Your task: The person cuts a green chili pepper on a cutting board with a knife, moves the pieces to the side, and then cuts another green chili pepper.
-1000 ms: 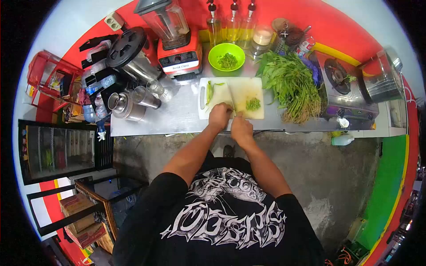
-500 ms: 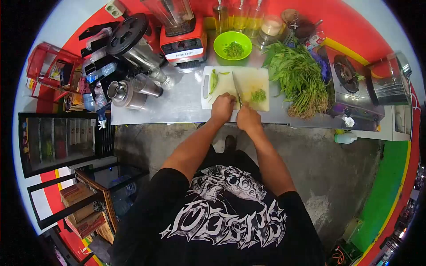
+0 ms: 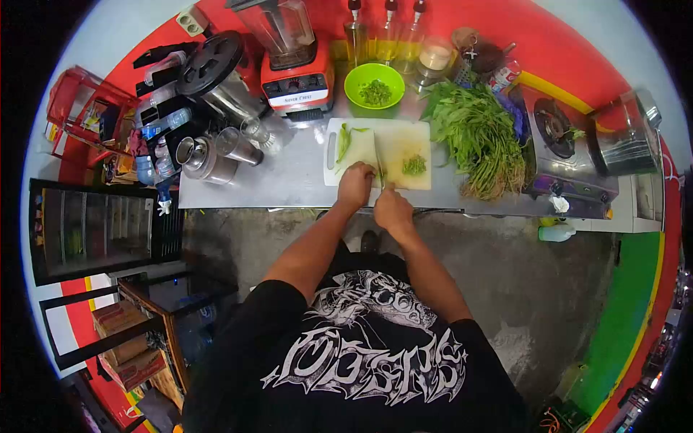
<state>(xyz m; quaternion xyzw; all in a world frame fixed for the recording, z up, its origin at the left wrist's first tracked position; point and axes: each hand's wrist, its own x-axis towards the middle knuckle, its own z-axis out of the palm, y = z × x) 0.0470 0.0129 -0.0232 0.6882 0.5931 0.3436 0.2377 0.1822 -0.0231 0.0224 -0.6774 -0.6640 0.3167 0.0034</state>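
My right hand [image 3: 394, 209] is closed round the handle of a knife [image 3: 379, 155], whose blade points away from me over a white cutting board [image 3: 411, 135]. Close to the blade on its left, my left hand [image 3: 356, 183] has its fingers curled down at the board; what they hold is too small to make out. Chopped green pieces [image 3: 414, 165] lie on the right part of the board. A few green stalks [image 3: 344, 141] rest at its upper left. Beyond the board stands a green bowl [image 3: 375, 86] with chopped greens inside.
A leafy bunch with roots [image 3: 480, 137] lies right of the board, beside a gas stove [image 3: 570, 144]. A red blender [image 3: 297, 83], a metal shaker [image 3: 206, 159] and glasses [image 3: 238, 143] stand to the left. Bottles [image 3: 356, 40] line the back wall.
The view has shifted slightly, so the counter appears a little lower and further left. Both hands remain at the board's near edge, and the blade looks more upright.
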